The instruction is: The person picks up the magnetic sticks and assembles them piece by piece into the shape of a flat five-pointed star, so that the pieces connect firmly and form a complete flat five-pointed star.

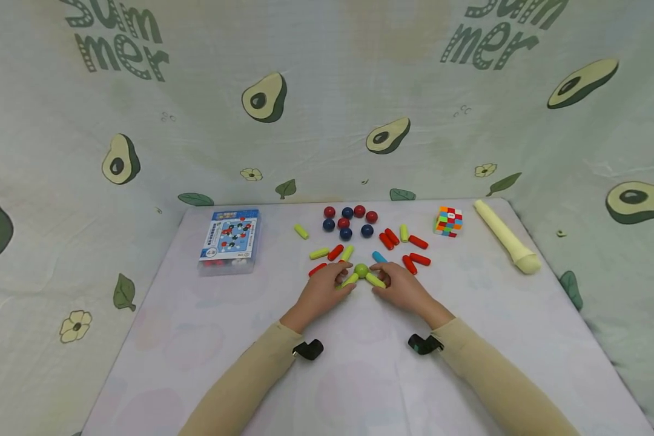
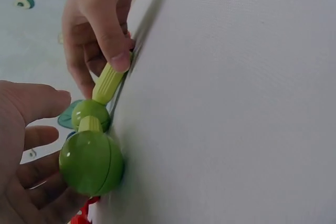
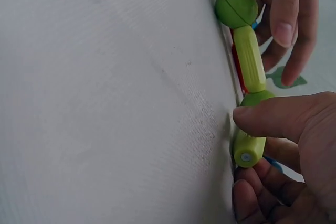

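Note:
Between the hands lies a joined toy piece: a green ball [image 1: 361, 270] with a yellow-green rod [image 1: 350, 280] on its left and another yellow-green rod [image 1: 375, 280] on its right. A second green ball [image 2: 91, 163] caps the left rod's far end. My right hand [image 1: 406, 289] pinches the right rod between thumb and fingers, its bare end with a small round stud facing out in the right wrist view. My left hand [image 1: 325, 283] is around the second ball, its fingers behind the ball and its thumb standing apart from it.
Beyond the hands lie several red and dark blue balls [image 1: 346, 234], with red rods [image 1: 419, 242], yellow-green rods [image 1: 320, 253] and a blue rod [image 1: 378, 257]. A boxed toy set [image 1: 231, 241] stands left. On the right are a puzzle cube [image 1: 449, 221] and a pale yellow bat-shaped object [image 1: 504, 235].

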A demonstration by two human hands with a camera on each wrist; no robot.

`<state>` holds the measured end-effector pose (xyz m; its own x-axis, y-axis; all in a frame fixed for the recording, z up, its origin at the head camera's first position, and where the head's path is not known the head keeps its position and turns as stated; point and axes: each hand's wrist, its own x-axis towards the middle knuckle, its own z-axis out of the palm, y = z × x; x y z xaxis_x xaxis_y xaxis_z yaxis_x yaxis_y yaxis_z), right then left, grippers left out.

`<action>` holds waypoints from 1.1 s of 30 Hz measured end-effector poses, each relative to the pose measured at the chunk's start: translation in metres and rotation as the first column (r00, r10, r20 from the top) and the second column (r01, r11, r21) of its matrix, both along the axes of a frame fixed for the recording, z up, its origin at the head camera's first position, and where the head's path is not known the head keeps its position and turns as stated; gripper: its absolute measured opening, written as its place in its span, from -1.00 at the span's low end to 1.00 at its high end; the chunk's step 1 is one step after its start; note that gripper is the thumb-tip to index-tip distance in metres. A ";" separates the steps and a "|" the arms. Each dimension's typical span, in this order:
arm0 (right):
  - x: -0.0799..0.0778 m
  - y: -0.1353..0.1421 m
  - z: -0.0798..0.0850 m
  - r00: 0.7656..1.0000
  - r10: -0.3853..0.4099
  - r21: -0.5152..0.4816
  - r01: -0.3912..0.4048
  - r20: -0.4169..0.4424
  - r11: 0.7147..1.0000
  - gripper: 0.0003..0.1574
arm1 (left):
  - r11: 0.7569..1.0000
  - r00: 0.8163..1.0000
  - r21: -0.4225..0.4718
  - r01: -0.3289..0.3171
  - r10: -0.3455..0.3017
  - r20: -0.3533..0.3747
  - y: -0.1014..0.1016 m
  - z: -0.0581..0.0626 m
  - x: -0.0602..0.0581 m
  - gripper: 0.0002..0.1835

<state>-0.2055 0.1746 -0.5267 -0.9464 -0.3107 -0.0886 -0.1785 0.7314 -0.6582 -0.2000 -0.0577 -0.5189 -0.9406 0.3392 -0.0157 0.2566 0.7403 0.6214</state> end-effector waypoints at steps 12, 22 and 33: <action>0.005 0.000 -0.002 0.999 -0.021 -0.031 0.020 -0.031 0.999 -0.44 | 0.989 0.992 -0.146 0.007 -0.026 -0.126 0.032 -0.014 -0.014 -0.50; 0.009 0.003 -0.002 0.997 -0.069 -0.084 0.065 -0.046 0.994 -0.61 | 0.995 0.984 -0.101 -0.014 -0.004 -0.177 0.035 -0.017 -0.017 -0.57; 0.009 0.004 -0.004 0.995 -0.070 -0.115 0.062 -0.070 0.991 -0.62 | 0.996 0.986 -0.088 -0.020 0.005 -0.165 0.034 -0.020 -0.017 -0.57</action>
